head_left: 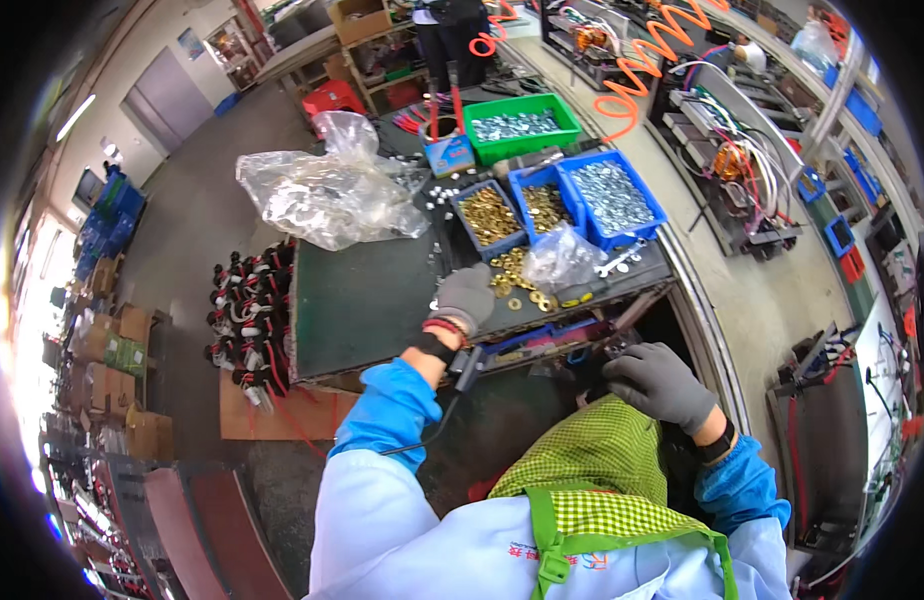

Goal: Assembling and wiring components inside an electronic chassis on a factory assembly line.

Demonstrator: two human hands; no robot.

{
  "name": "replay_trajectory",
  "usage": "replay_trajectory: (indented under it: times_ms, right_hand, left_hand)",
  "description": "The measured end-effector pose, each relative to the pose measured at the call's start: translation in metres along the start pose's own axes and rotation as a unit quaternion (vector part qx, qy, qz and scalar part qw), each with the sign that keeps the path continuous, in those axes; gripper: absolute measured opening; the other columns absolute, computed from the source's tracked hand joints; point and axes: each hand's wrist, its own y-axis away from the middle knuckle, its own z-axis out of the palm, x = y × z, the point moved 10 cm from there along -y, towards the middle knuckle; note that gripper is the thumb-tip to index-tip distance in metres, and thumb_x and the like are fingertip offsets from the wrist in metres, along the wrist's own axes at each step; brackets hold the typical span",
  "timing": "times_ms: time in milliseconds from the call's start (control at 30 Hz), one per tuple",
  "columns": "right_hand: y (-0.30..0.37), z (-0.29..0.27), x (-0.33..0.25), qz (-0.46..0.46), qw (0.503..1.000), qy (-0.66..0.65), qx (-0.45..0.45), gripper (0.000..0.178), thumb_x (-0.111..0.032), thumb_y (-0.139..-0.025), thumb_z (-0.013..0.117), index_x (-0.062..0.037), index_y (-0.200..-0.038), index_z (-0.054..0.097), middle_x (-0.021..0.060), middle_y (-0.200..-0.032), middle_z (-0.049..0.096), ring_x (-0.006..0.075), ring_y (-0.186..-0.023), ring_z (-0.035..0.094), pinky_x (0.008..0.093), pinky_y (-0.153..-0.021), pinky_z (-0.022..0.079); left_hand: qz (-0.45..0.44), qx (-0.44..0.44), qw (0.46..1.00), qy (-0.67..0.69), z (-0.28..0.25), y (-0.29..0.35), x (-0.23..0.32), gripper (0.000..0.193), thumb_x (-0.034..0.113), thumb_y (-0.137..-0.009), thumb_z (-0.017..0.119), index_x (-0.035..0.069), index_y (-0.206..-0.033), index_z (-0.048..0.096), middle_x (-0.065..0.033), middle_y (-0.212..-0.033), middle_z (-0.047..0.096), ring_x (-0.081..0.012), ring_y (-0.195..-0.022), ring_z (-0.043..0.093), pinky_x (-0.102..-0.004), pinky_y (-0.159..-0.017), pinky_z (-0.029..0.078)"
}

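My left hand, in a grey glove, rests at the dark green bench top, its fingers drawn together. Whatever they may hold is hidden. Just right of it lies a loose pile of brass-coloured rings. My right hand, also gloved in grey, is over my lap by the bench's front edge. Its fingers are curled, and I cannot make out what is in them. A clear plastic bag, a wrench and a yellow-and-black tool lie right of the brass pile.
Behind the pile stand blue bins of brass and silver small parts, and a green bin. A large clear plastic bag lies at the bench's far left. Black-and-red cabled parts stack beside the bench. An orange coiled hose hangs behind.
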Motion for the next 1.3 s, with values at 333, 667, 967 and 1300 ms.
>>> replay_trajectory:
  times_ms: [333,667,967,1300]
  right_hand:
    - [0.023,-0.014,0.001,0.033,0.999,0.001,0.016,0.020,-0.028,-0.088,0.066,-0.0144,-0.101,0.066,0.0054,-0.093,0.064,0.0281,-0.092,0.061,0.0406,-0.080,0.046]
    - [0.032,-0.012,-0.008,0.015,1.000,-0.003,0.020,0.018,-0.026,-0.086,0.068,-0.0134,-0.099,0.067,0.0062,-0.090,0.064,0.0293,-0.087,0.062,0.0405,-0.078,0.047]
    - [0.030,-0.051,-0.010,0.085,0.977,-0.087,0.177,0.050,-0.012,-0.087,0.070,-0.0020,-0.133,0.052,0.0146,-0.107,0.059,0.0244,-0.087,0.062,0.0328,-0.081,0.050]
    - [0.108,-0.093,0.040,0.251,0.845,-0.173,0.439,0.019,-0.003,-0.089,0.065,0.0011,-0.107,0.061,0.0066,-0.095,0.065,0.0138,-0.088,0.062,0.0277,-0.079,0.050]
  left_hand:
    - [0.105,-0.007,0.994,-0.043,0.002,0.010,0.032,0.015,0.022,-0.086,0.064,0.009,-0.093,0.068,-0.0160,-0.092,0.068,-0.0363,-0.089,0.065,-0.0463,-0.080,0.052]
    - [0.142,-0.054,0.962,-0.227,0.012,0.006,0.057,0.015,0.013,-0.084,0.059,0.006,-0.090,0.071,-0.0134,-0.090,0.070,-0.0321,-0.083,0.071,-0.0432,-0.070,0.057]
    - [0.206,0.146,0.942,0.220,-0.090,0.027,0.123,0.022,0.018,-0.091,0.055,0.005,-0.107,0.066,-0.0170,-0.100,0.067,-0.0381,-0.090,0.065,-0.0450,-0.081,0.052]
    - [0.280,-0.125,0.806,0.507,-0.037,0.061,0.314,0.023,0.016,-0.096,0.056,0.001,-0.114,0.062,-0.0088,-0.092,0.068,-0.0151,-0.082,0.065,-0.0302,-0.073,0.053]
